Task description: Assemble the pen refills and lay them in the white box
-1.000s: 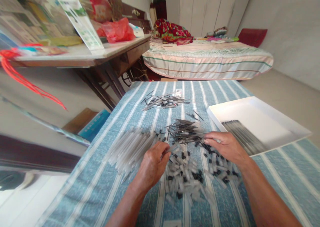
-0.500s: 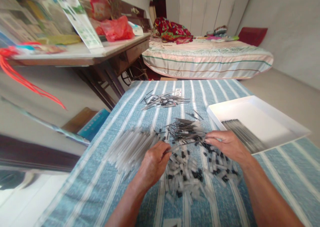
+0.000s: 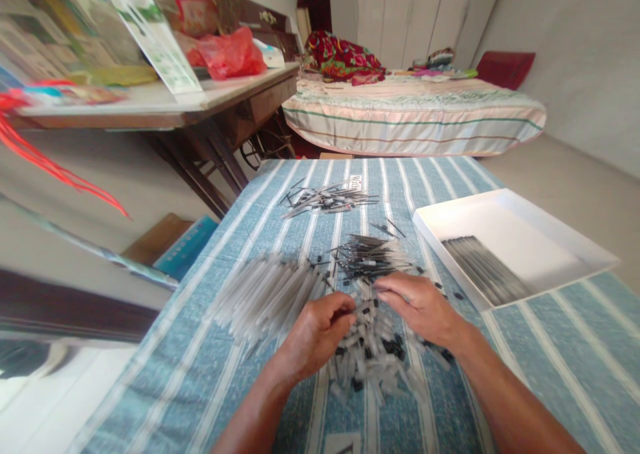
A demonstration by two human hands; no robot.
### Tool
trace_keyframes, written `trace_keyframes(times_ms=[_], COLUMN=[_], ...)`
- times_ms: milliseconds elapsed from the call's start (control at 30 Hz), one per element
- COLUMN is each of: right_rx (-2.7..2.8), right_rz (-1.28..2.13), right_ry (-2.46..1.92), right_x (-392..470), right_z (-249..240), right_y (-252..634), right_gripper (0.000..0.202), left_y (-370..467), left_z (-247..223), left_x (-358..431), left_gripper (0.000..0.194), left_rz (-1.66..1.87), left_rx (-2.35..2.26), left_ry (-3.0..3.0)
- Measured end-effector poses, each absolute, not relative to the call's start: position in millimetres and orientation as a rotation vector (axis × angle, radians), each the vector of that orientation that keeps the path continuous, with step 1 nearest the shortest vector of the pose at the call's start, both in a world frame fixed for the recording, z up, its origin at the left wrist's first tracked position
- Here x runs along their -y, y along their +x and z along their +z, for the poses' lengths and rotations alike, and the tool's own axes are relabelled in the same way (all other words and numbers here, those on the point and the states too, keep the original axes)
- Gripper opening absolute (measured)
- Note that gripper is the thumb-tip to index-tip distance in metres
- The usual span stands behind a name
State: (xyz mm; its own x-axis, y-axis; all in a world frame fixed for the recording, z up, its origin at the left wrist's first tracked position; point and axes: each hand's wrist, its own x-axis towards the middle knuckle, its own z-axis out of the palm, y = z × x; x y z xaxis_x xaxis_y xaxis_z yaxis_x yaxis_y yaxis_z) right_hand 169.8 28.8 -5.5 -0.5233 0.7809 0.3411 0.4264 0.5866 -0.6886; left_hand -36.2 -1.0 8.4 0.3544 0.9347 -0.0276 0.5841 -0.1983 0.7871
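My left hand (image 3: 323,327) is closed in a pinch on what looks like a translucent pen barrel, mostly hidden by the fingers. Close beside it, my right hand (image 3: 423,304) pinches the end of a thin dark pen refill, little of which shows. Below both hands lies a heap of small clear pen caps (image 3: 375,367) with black pieces among them. Left of my left hand, many frosted pen barrels (image 3: 270,294) are stacked side by side. Just beyond my right hand is a pile of dark refills (image 3: 370,254).
A white box lid (image 3: 540,247) at the right holds a row of dark-filled pens (image 3: 483,267). Farther back lies another loose pile of thin refills (image 3: 330,199). The striped cloth (image 3: 200,374) covers the table. A side table (image 3: 200,111) and a bed (image 3: 415,114) stand beyond.
My right hand has moved left and slightly down towards my left hand. The refill that stretched between them is now mostly hidden. My left hand has shifted slightly right.
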Motion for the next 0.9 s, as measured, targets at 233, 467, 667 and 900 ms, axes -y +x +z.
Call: trace_keyframes(times_ms=[233, 467, 667, 900], right_rx=[2.173, 2.594, 2.652, 2.218], right_rz=[0.622, 0.514, 0.522, 0.976], right_ry=[-1.015, -1.419, -1.582, -1.371], right_x=[-25.6, -35.3, -34.2, -39.1], right_z=[-11.6, -20.9, -18.3, -28.4], right_y=[162.3, 164.1, 153.9, 161.9], right_gripper=[0.032, 0.022, 0.020, 0.013], left_y=[-35.9, -30.9, -31.4, -29.3], left_z=[5.9, 14.5, 10.4, 6.3], left_x=[2.1, 3.2, 2.8, 2.2], left_gripper=[0.011, 0.014, 0.014, 0.011], left_rz=[0.870, 1.033, 0.978, 0.910], left_rx=[-1.294, -1.215, -1.178, -1.185], left_ry=[1.544, 1.250, 1.268, 1.302])
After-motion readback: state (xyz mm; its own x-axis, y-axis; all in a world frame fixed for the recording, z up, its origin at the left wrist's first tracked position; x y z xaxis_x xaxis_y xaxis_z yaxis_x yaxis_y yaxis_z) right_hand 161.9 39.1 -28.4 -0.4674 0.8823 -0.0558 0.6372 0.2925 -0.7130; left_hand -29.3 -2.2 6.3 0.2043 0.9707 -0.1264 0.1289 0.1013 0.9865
